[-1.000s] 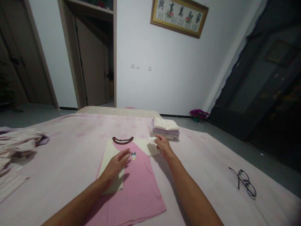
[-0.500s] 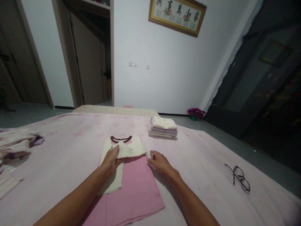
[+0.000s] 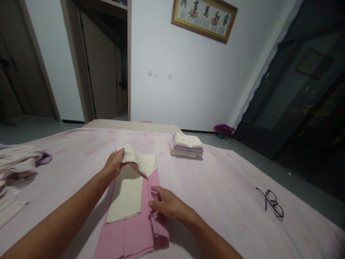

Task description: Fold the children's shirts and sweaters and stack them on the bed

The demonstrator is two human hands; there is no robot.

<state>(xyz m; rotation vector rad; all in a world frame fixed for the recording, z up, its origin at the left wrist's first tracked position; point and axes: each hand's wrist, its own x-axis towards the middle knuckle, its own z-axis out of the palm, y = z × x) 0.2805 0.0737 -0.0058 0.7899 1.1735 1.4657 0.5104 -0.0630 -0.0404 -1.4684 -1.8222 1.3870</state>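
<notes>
A pink shirt [image 3: 137, 230] with cream sleeves and shoulders lies on the bed in front of me, its sides partly folded inward. My left hand [image 3: 114, 162] pinches the cream sleeve [image 3: 145, 163] and holds it raised near the collar end. One cream sleeve lies flat across the pink body. At the shirt's right edge, my right hand [image 3: 164, 205] has its fingers curled around the pink fabric, which is turned over toward the middle. The collar is hidden under the raised cloth.
A stack of folded clothes [image 3: 187, 145] stands farther back on the bed [image 3: 215, 190]. Crumpled striped clothes [image 3: 18, 165] lie at the left. Eyeglasses [image 3: 272, 203] rest at the right. Purple flowers [image 3: 224, 130] stand on the floor beyond.
My left hand has carried the sleeve up and to the left. My right hand has moved left and nearer to me, and the shirt's right side is now turned inward.
</notes>
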